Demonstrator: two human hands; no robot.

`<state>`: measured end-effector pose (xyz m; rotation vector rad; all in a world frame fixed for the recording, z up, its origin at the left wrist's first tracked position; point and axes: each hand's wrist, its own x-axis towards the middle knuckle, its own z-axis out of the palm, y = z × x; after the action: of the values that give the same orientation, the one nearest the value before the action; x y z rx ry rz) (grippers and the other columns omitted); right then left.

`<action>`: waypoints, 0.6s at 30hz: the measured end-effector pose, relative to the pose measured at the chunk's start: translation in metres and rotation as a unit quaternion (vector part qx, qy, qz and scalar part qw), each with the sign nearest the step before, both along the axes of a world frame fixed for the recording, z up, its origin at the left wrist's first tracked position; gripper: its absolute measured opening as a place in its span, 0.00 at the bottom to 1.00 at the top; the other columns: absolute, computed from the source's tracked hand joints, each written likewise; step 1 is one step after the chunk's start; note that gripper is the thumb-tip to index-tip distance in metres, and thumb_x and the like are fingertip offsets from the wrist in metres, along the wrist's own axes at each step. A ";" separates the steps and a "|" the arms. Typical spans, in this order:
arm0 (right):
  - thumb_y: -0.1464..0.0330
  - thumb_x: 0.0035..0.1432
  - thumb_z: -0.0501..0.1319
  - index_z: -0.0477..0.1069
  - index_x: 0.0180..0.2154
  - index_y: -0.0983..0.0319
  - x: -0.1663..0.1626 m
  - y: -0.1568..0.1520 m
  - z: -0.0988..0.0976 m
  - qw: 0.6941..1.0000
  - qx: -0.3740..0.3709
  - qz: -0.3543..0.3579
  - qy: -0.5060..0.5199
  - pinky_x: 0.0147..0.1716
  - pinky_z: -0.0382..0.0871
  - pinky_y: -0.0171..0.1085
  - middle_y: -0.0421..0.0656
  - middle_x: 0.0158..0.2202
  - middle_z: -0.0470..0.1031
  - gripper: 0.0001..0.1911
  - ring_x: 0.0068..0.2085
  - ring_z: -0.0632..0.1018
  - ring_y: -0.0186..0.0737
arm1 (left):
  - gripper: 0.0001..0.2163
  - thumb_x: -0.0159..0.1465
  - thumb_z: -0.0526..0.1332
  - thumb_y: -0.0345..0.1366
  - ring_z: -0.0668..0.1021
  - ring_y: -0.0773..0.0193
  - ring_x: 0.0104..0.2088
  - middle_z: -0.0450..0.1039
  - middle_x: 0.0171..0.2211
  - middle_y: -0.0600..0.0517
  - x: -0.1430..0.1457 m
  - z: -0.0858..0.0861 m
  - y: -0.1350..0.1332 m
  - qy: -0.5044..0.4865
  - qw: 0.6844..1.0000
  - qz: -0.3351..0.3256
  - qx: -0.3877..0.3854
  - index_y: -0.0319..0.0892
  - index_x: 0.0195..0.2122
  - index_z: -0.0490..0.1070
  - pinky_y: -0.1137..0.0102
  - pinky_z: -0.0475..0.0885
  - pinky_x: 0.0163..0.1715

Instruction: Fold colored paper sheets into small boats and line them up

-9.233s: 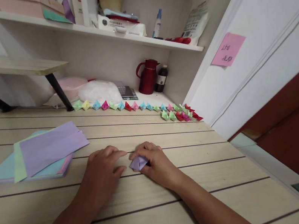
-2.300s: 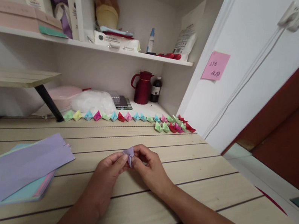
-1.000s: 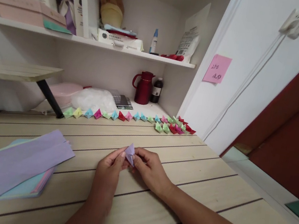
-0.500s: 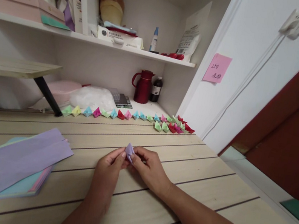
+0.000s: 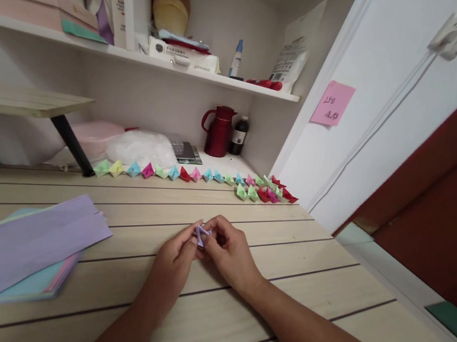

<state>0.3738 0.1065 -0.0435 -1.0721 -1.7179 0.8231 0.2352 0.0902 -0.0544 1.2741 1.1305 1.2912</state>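
Note:
A small piece of folded purple paper (image 5: 202, 235) is held between both hands over the middle of the table. My left hand (image 5: 175, 252) pinches it from the left, and my right hand (image 5: 232, 253) grips it from the right with thumb and fingers. The paper's lower part is hidden by the fingers. Loose sheets of coloured paper (image 5: 41, 245), purple on top with green, blue and pink below, lie to the left. Along the table's back edge runs a row of small folded paper boats (image 5: 148, 170), bunched into a group at the right end.
Behind the boats, a red jug (image 5: 219, 131) and a dark bottle (image 5: 239, 136) stand under a white shelf (image 5: 226, 81). A small raised stand (image 5: 25, 102) with black legs is at the left. The wooden table (image 5: 275, 313) ends at the right.
The purple paper has been turned, and its pointed tip no longer stands up; a folded opening shows instead. My left hand has shifted slightly right, and my right fingers have come over the paper's top.

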 end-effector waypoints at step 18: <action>0.72 0.56 0.57 0.66 0.38 0.59 0.001 -0.003 0.001 0.994 0.075 0.004 -0.085 0.29 0.63 0.32 0.37 0.28 0.71 0.07 0.28 0.71 0.34 | 0.19 0.60 0.52 0.28 0.80 0.55 0.41 0.80 0.42 0.44 0.004 0.003 -0.006 0.309 0.933 0.130 0.134 0.41 0.50 0.74 0.63 0.73 0.44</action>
<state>0.3751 0.1033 -0.0424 -1.0585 -1.8945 0.6102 0.2390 0.0841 -0.0515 1.8650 1.6458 1.3003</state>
